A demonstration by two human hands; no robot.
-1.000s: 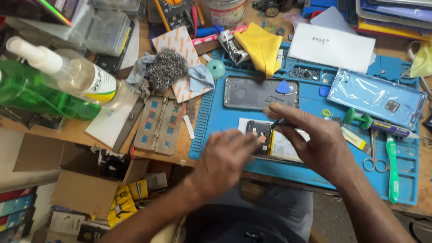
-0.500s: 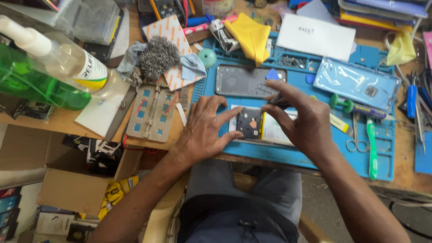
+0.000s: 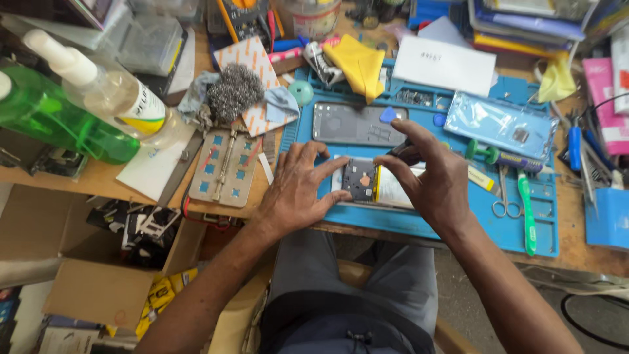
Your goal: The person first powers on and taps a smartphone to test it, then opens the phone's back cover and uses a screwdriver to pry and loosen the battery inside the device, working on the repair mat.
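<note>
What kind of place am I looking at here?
Likely a phone repair bench: a blue work mat, an opened phone steadied by the left hand while the right hand works on it, and a spare phone back panel.
</note>
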